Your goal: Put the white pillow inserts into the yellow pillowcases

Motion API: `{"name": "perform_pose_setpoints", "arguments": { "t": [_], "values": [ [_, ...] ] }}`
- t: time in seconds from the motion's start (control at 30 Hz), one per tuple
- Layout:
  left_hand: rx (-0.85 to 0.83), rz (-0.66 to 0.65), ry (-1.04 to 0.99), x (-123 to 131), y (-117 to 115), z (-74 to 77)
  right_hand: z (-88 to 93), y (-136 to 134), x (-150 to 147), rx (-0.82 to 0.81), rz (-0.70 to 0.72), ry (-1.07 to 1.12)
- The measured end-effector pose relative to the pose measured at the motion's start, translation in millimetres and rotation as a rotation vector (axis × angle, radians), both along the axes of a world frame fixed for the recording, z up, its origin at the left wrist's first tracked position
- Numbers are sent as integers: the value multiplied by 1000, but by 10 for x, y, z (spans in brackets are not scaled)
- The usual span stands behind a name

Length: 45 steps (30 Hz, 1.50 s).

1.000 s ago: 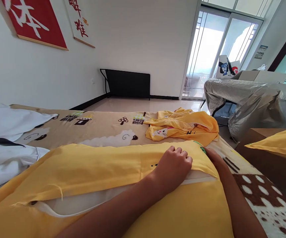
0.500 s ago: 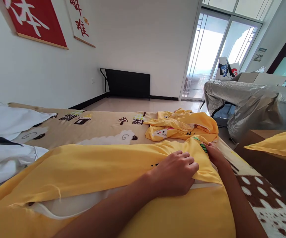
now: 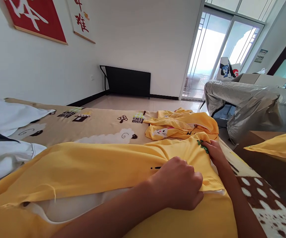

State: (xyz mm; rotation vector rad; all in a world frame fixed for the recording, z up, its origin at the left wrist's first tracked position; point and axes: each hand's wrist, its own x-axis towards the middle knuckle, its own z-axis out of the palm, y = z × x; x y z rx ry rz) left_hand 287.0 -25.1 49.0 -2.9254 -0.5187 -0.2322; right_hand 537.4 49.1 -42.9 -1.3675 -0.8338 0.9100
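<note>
A yellow pillowcase (image 3: 103,165) lies across the bed in front of me, its long opening gaping along the near side. White fabric (image 3: 71,206) shows inside the opening, perhaps a pillow. My left hand (image 3: 179,183) is closed in a fist on the edge of the opening, near the right end, and the cloth creases around it. At the far right corner my right hand (image 3: 216,152) pinches the pillowcase beside a green leaf print. Its fingertips are partly hidden by cloth. A loose thread hangs near the opening's left end.
A rumpled yellow cloth with a rabbit print (image 3: 182,125) lies beyond the pillowcase on the beige patterned blanket (image 3: 103,124). White bedding (image 3: 11,114) is at the left. To the right are a cardboard box (image 3: 259,158) with yellow fabric (image 3: 281,145) above it and a plastic-covered table (image 3: 247,96).
My left hand has moved slightly down and right, toward me, drawing the pillowcase edge with it. The right hand keeps its pinch at the corner, and the leaf print shows more.
</note>
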Motion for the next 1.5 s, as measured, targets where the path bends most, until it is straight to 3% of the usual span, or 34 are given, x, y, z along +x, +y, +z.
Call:
{"name": "perform_pose_setpoints", "arguments": {
  "t": [0.23,0.53,0.7,0.9,1.03,1.33,1.5],
  "values": [
    [-14,-9,21,-33,-83,65,-87,94,99,62,-113,176],
    [-55,-13,83,-19,-82,55,-69,1,133,-21,161,285],
    [-71,-12,77,-13,-93,48,49,-85,-25,-60,234,100],
    [-73,-18,52,-13,-90,20,101,-58,-150,73,-39,145],
    [-57,-23,43,-3,-69,-19,33,13,-166,102,-118,177],
    [25,-50,31,28,17,-140,-163,123,4,-120,-163,205],
    [61,-85,52,19,-97,-134,-196,174,40,-131,-118,188]
  ]
}}
